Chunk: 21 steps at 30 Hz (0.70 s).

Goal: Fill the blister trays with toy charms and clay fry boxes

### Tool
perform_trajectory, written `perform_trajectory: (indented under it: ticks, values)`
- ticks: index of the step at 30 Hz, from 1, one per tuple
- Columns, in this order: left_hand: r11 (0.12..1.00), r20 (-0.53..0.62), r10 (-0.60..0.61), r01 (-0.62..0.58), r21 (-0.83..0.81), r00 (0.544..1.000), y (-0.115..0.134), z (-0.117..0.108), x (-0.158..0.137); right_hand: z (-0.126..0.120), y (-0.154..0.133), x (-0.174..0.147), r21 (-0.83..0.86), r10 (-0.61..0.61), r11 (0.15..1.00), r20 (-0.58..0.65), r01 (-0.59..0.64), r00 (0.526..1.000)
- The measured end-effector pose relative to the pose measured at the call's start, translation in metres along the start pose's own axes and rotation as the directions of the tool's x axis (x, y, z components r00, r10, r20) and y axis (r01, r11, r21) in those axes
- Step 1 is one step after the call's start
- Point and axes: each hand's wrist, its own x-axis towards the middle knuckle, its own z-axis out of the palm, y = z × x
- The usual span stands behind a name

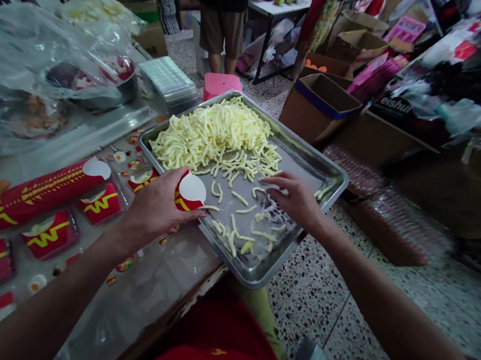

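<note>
My left hand (pixel 155 201) is closed around a small red French fry carton (pixel 192 190) with a white inside and yellow marking, at the near left edge of a metal tray (pixel 333 183). A heap of pale yellow fry-shaped strips (pixel 215 135) fills the tray's far left part, and loose strips lie scattered nearer me. One strip (pixel 210 208) lies against the carton's mouth. Over the tray's middle, my right hand (pixel 291 195) has its fingers stretched out and the thumb apart. Its fingertips are close to a loose strip (pixel 258 192); I cannot tell whether they touch.
More red cartons (pixel 50 236) lie at left beside a long red folded strip of carton material (pixel 43 195). Clear plastic boxes (pixel 169 82) are stacked behind the tray. A pink stool (pixel 221 85), cardboard boxes (pixel 318 107) and a standing person (pixel 220 15) are farther back.
</note>
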Motion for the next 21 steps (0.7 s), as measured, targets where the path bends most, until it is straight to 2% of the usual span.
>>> perform_trajectory:
  ticks: [2, 4, 7, 9, 11, 13, 16, 18, 21]
  values:
    - [0.999, 0.004, -0.044, 0.044, 0.005, 0.999, -0.006, -0.003, 0.002, -0.008, 0.007, 0.007, 0.071, 0.068, 0.995, 0.017, -0.069, 0.998]
    - [0.997, 0.006, -0.071, 0.071, -0.003, 0.997, -0.010, -0.007, 0.004, -0.013, 0.010, 0.019, 0.027, 0.101, 0.995, 0.026, -0.101, 0.995]
    - [0.996, -0.001, -0.088, 0.088, -0.014, 0.996, -0.012, -0.013, 0.002, -0.017, 0.008, 0.037, -0.074, 0.131, 0.988, -0.085, -0.137, 0.988]
    - [0.994, -0.013, -0.110, 0.109, -0.020, 0.994, -0.013, -0.017, -0.001, -0.015, 0.003, 0.043, -0.066, 0.166, 0.983, -0.098, -0.173, 0.981]
    - [0.990, -0.030, -0.141, 0.140, -0.030, 0.990, -0.016, -0.018, -0.003, -0.008, -0.006, 0.041, -0.035, 0.198, 0.979, -0.023, -0.199, 0.980]
    - [0.987, -0.040, -0.155, 0.154, -0.045, 0.987, -0.019, -0.019, -0.004, 0.005, -0.019, 0.034, -0.056, 0.180, 0.983, 0.071, -0.176, 0.981]
    - [0.991, -0.046, -0.119, 0.116, -0.065, 0.992, -0.023, -0.018, -0.005, 0.027, -0.038, 0.024, -0.240, 0.127, 0.967, 0.182, -0.082, 0.975]
    - [0.995, -0.053, -0.084, 0.080, -0.066, 0.995, -0.026, -0.018, -0.006, 0.039, -0.047, 0.023, -0.346, 0.168, 0.934, 0.201, -0.090, 0.965]
    - [0.996, -0.066, -0.076, 0.073, -0.046, 0.995, -0.032, -0.021, -0.010, 0.048, -0.058, 0.035, -0.310, 0.272, 0.924, 0.125, -0.222, 0.954]
